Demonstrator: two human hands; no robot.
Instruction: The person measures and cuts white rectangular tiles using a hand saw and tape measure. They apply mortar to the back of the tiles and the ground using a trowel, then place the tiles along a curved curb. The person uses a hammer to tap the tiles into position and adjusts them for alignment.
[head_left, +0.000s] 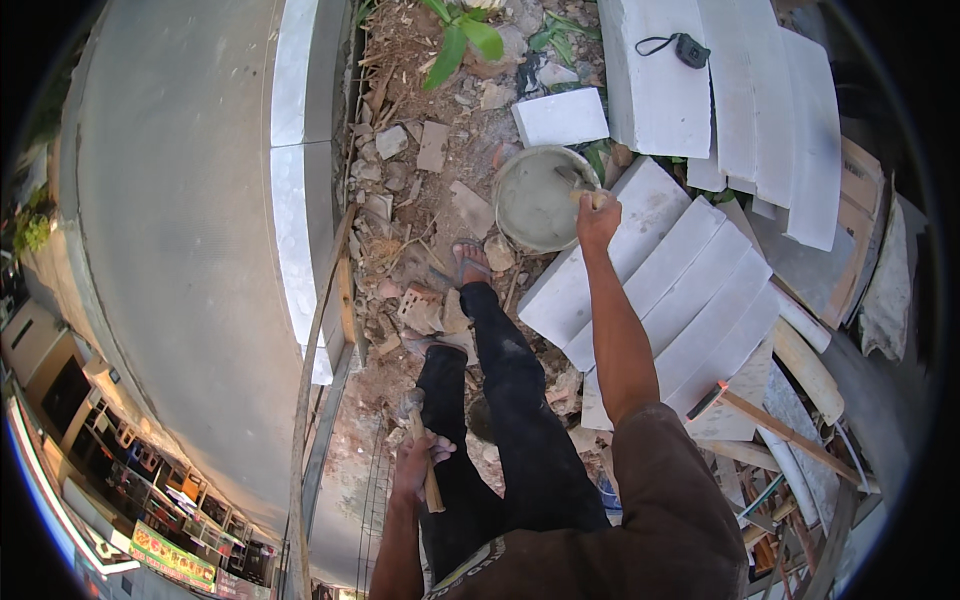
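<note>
My right hand (599, 216) grips a short-handled tool, likely a trowel (568, 175), whose working end is in a round bucket (510, 222) of grey wet mix. White blocks (625, 225) lie just right of the bucket, and a smaller one (560, 114) is above it. My left hand (422, 460) is closed on a wooden-handled tool (433, 490) over my left leg; its grey head is too small to make out clearly. My sandalled feet stand among rubble (420, 307).
A grey wall (170, 250) with a row of white blocks (300, 230) runs along the left, with thin wooden strips beside it. More stacked blocks (740, 110) carry a black tape measure (690, 50). A long wooden-handled tool (770, 420), boards and pipes lie at right. A plant (450, 45) grows at top.
</note>
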